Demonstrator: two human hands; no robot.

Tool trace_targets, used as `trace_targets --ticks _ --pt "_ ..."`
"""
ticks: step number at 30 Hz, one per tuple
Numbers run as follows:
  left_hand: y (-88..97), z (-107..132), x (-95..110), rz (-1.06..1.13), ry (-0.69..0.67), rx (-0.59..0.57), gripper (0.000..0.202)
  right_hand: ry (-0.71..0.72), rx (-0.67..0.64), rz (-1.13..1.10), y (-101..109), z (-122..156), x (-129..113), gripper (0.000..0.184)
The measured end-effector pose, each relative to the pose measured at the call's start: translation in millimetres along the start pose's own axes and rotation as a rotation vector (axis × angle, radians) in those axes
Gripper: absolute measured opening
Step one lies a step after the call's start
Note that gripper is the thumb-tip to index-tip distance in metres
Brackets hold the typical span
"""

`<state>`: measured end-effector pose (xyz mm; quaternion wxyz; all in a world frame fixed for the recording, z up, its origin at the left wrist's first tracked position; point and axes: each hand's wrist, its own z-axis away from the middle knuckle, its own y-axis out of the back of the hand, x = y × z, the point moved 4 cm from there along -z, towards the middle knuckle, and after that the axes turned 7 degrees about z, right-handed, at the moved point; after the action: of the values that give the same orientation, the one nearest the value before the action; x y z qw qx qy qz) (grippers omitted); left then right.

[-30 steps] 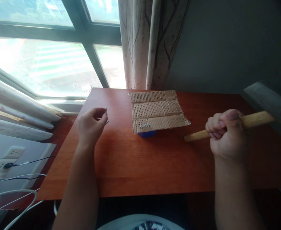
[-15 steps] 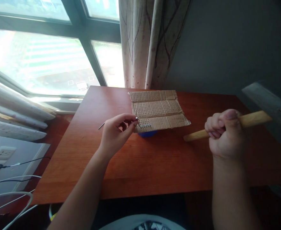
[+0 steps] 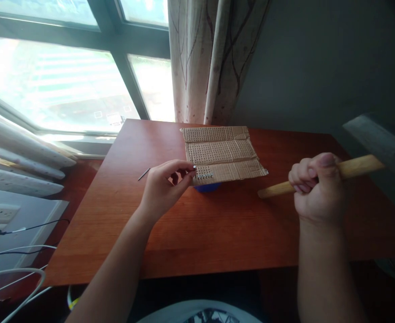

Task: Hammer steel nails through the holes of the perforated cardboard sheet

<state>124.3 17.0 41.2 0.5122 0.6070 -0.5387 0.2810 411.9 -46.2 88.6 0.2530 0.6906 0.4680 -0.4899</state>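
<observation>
My left hand point(image 3: 166, 186) pinches a small nail point(image 3: 194, 168) between thumb and fingertips, its shiny head showing, at the left edge of a cardboard sheet point(image 3: 224, 154). Rows of small holes cover much of the sheet. Several metal nail heads point(image 3: 204, 176) line its front left part. Under the near edge a blue object point(image 3: 207, 187) supports the cardboard; most of it is hidden. My right hand point(image 3: 318, 188) is wrapped around the wooden handle of a hammer point(image 3: 362, 166), raised right of the sheet. The grey head is blurred.
Another thin metal nail point(image 3: 144, 174) lies on the brown table point(image 3: 197, 233), left of my left hand. Beyond the table stand a window point(image 3: 72, 89) and a curtain point(image 3: 197, 63). Cables and a wall socket point(image 3: 4, 214) are at the lower left.
My left fingertips have shifted very slightly to the right along the cardboard's edge. The hammer stays raised in my right hand, almost in place. The view has tilted a little.
</observation>
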Motion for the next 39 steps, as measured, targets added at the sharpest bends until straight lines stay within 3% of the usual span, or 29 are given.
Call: trace_targets --ticks 10,20,27,32,39 --pt "-0.2 -1 3 0.010 -0.124 0.000 0.007 0.013 0.010 0.026 1 -2 2 0.046" --pt "-0.7 0 -3 0.011 -0.102 -0.024 0.009 0.026 -0.008 0.017 0 1 0 0.042" --pt "-0.8 -1 0 0.012 -0.114 -0.013 0.008 0.035 -0.030 0.116 -5 2 2 0.049" --pt "-0.2 -1 -2 -0.016 -0.124 -0.011 0.009 -0.050 -0.187 0.346 -20 5 6 0.050" --pt "-0.7 -1 -3 -0.039 -0.162 -0.033 0.008 -0.085 -0.536 0.694 -50 11 -6 0.033"
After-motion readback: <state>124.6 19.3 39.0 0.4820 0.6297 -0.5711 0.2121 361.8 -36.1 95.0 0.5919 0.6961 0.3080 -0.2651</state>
